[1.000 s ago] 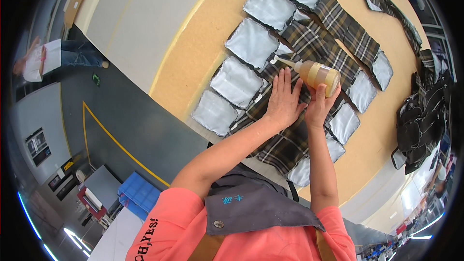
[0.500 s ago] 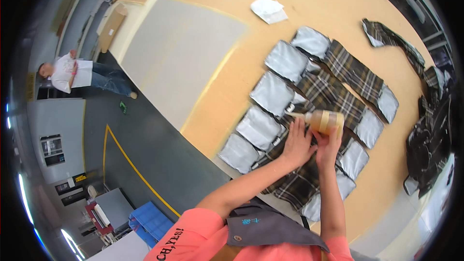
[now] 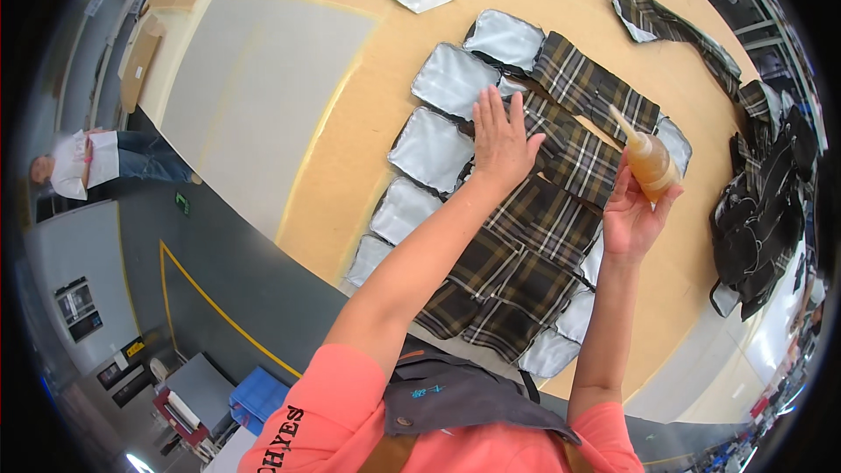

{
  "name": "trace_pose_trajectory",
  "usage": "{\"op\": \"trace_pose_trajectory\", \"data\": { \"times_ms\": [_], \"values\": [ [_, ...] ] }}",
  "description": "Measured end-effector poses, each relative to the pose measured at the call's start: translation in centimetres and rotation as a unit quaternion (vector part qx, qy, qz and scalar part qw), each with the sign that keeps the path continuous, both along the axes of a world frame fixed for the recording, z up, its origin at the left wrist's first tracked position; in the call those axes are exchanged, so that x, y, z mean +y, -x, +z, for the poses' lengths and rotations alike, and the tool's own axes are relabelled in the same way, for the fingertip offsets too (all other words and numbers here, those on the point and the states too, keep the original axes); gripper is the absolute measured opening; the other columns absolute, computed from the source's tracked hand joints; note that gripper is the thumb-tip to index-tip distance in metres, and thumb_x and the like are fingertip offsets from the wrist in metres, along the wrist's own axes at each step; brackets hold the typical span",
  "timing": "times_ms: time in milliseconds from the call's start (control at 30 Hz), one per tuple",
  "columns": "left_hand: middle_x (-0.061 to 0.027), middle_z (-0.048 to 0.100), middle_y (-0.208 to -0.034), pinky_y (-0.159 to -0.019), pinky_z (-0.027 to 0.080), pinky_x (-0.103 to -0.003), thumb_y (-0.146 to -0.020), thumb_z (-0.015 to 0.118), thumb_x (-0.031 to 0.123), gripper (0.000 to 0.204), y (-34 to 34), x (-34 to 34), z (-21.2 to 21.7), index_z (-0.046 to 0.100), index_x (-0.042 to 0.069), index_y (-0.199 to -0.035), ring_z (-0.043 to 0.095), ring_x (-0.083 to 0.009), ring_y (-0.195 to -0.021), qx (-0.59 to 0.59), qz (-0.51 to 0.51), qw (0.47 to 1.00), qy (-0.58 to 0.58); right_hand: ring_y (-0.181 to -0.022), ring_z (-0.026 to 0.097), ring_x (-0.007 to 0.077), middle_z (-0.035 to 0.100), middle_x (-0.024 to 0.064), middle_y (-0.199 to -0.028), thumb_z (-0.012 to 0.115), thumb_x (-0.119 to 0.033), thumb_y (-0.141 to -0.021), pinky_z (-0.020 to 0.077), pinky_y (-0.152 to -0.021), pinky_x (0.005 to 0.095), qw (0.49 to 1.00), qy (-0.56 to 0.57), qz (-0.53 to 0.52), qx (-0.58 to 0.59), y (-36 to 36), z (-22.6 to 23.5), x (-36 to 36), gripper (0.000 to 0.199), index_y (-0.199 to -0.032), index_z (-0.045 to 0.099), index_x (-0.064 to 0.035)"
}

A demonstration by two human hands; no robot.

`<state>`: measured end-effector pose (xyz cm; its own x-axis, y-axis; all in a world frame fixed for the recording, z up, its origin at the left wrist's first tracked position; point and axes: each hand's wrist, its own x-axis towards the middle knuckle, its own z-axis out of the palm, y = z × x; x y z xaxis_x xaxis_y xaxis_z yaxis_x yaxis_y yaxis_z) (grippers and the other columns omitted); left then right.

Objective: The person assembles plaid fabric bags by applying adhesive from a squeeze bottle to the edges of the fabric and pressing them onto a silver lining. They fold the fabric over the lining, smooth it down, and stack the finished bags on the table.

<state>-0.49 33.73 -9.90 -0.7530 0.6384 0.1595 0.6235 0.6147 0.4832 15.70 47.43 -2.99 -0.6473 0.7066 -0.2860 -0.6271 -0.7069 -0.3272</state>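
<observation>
Both arms reach forward; the left hand (image 3: 501,136) lies flat, fingers spread, the right hand (image 3: 632,210) is curled, palm up.

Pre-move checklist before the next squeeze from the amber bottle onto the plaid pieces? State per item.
1. Right hand grips squeeze bottle: ok.
2. Nozzle aimed at plaid pieces: ok; touching the fabric: cannot tell.
3. Left hand lies flat on the plaid row, fingers spread: ok.
4. Grey lining pieces laid flat beside the plaid: ok.
5. Liquid left in bottle: ok, amber fill visible.
6. Dark garment pile apart from the row: ok.
</observation>
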Motion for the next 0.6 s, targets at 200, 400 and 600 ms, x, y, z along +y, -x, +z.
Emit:
{"op": "trace_pose_trajectory", "data": {
  "times_ms": [200,400,600],
  "values": [
    [-0.0373,0.02,-0.147,-0.114,0.019,-0.054,-0.086,0.064,0.043,0.08,-2.6,0.1,-0.9,0.032,-0.002,-0.143,0.02,-0.0493,-0.139,-0.013,-0.076,0.993,0.091,-0.115,0.055,0.0247,0.053,0.0096,-0.128,0.064,-0.046,-0.089,0.0556,-0.091,0.0407,0.971,-0.154,-0.008,-0.183,3.1,-0.9,-2.2,0.06,-0.132,0.045,-0.0087],
    [-0.037,0.019,-0.147,-0.115,0.017,-0.054,-0.087,0.061,0.047,0.08,-3.8,0.0,-0.3,0.031,-0.002,-0.144,0.02,-0.0483,-0.139,-0.025,-0.087,0.99,0.112,-0.116,0.053,0.0241,0.047,0.0113,-0.129,0.062,-0.031,-0.094,0.0531,-0.093,0.0417,0.919,-0.313,0.029,-0.238,6.6,-3.8,-2.5,0.059,-0.137,0.03,-0.0064],
    [-0.0368,0.018,-0.148,-0.115,0.016,-0.053,-0.087,0.061,0.046,0.079,-4.0,-0.2,-0.4,0.033,-0.001,-0.143,0.018,-0.0475,-0.14,-0.036,-0.094,0.988,0.116,-0.119,0.049,0.0222,0.046,0.0117,-0.128,0.067,-0.027,-0.091,0.0492,-0.095,0.0373,0.878,-0.389,0.052,-0.272,8.7,-4.3,-3.0,0.063,-0.137,0.03,-0.0037]
  ]
}}
